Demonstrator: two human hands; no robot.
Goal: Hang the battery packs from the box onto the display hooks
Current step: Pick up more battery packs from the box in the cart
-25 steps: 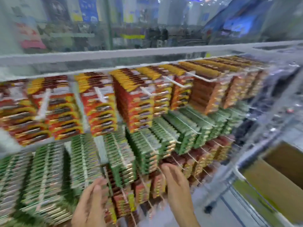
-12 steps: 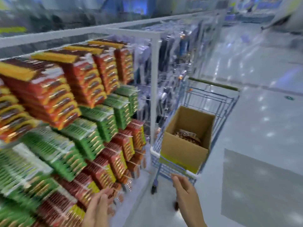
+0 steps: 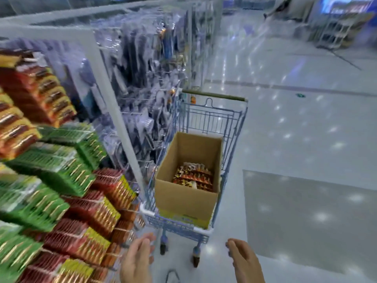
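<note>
Nothing picked up yet
The display [image 3: 61,180] hangs crowded; left hand [image 3: 136,260], grip released; battery packs [image 3: 192,177] lie low in the box [image 3: 183,203], in the cart [image 3: 214,96]; right hand [image 3: 244,262] released too. Probably light, stiff, slick cards: pinch the top edge.

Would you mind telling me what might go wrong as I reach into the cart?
The cart stands on wheels on a glossy floor, so a push may roll it away. The left hand is beside crowded hanging packs and may knock them. The battery packs lie low in the tall box: awkward to lift.
</note>
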